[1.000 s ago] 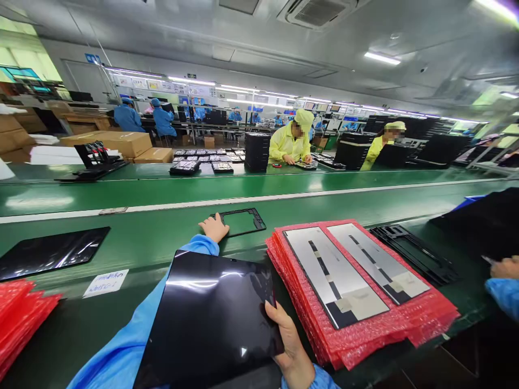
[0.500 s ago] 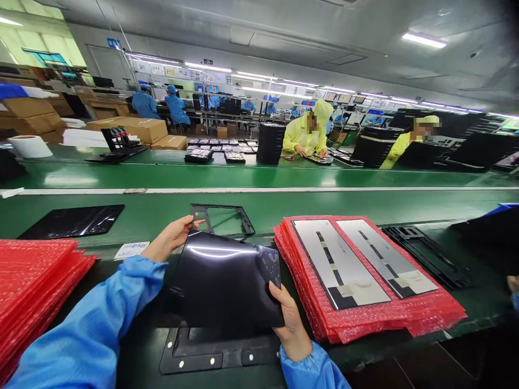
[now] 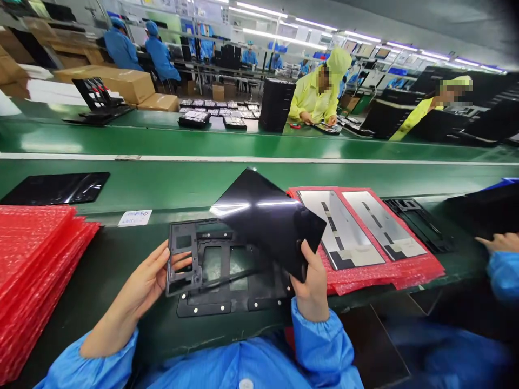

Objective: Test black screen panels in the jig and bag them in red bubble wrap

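Note:
My right hand [image 3: 311, 281] grips a glossy black display panel [image 3: 275, 216] by its lower right corner, with the panel tilted and raised. Between the fingers and thumb of my left hand [image 3: 148, 275] is the left end of a thin black plastic frame [image 3: 184, 270] with rectangular cutouts. The panel hides the frame's right part. Below the frame, a flat black fixture [image 3: 206, 309] with white round dots lies on the green bench.
Two silver-backed panels [image 3: 344, 237] lie on red bubble wrap [image 3: 367, 278] at right, beside more black frames [image 3: 421, 227]. More red bubble wrap [image 3: 36, 259] is stacked at left, near another black panel [image 3: 57, 188]. A co-worker's hand [image 3: 500, 242] shows at far right.
My left hand has brought the black frame from the back of the bench to above the fixture. My right hand has swung the display panel up and to the right.

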`<state>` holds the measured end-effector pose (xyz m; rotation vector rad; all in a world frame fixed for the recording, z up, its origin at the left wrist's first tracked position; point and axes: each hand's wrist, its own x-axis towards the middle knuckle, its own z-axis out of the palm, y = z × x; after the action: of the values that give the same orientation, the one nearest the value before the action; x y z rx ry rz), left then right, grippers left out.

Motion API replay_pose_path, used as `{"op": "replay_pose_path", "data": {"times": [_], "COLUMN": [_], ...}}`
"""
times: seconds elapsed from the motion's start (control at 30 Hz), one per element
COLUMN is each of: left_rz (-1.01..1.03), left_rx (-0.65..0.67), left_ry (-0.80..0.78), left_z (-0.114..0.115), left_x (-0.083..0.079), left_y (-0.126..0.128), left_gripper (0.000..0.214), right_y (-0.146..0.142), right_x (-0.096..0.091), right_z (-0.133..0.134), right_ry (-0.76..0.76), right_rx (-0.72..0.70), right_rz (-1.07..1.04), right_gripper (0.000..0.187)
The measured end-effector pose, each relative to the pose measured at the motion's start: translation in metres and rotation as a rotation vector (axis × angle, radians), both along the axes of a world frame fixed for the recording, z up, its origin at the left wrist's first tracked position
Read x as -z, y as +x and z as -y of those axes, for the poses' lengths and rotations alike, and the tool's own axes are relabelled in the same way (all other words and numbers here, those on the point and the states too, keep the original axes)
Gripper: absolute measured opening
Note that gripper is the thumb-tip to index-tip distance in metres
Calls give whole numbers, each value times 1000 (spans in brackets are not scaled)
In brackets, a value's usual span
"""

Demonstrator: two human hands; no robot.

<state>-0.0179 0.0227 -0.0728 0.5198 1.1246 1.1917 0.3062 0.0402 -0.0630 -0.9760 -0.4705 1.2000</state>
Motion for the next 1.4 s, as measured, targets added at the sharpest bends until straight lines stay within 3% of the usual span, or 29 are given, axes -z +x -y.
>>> {"op": "replay_pose_path", "data": {"times": [0.13, 0.3, 0.37, 0.5, 0.57, 0.63, 0.77, 0.83, 0.9, 1.0, 1.1, 1.17, 1.27, 1.4], "left_rz": [54, -1, -225, -1015, -1206, -1079, -270, 4, 81, -15, -245, -509, -885, -994], "left_rx": [73, 180, 236, 273, 242, 224, 332, 390, 400, 333, 278, 268, 245, 270], "left_ry": [-163, -145, -86, 159, 239, 279, 151, 67, 35, 116, 207, 229, 303, 348], "left_z": [12, 12, 10, 2, -3, -8, -14, -15, -15, -12, -9, -9, -9, -8], "left_x": [17, 27, 29, 32, 31, 27, 13, 6, 2, 6, 19, 28, 39, 43], "left_y": [17, 28, 27, 21, 20, 22, 26, 27, 26, 27, 29, 29, 27, 25], "left_gripper": [55, 66, 65, 52, 52, 57, 76, 83, 72, 54, 66, 69, 57, 48], "right_y": [11, 17, 19, 28, 32, 33, 21, 12, 4, 0, 4, 8, 12, 12], "right_x": [-9, -9, -5, 7, 12, 16, 18, 19, 21, 29, 41, 50, 57, 56], "right_z": [-4, 1, 8, 25, 31, 35, 37, 35, 29, 21, 16, 16, 19, 22], "right_ry": [-11, 13, 34, 76, 87, 118, 136, 52, -86, -191, -95, -71, -86, -88], "right_rx": [58, 98, 115, 148, 119, 58, -112, -195, -319, -425, -332, -310, -334, -351], "right_rz": [55, 234, 354, 749, 848, 858, 699, 561, 434, 471, 811, 959, 1012, 993], "right_gripper": [67, 64, 64, 74, 76, 72, 56, 48, 45, 57, 74, 78, 77, 77]}}
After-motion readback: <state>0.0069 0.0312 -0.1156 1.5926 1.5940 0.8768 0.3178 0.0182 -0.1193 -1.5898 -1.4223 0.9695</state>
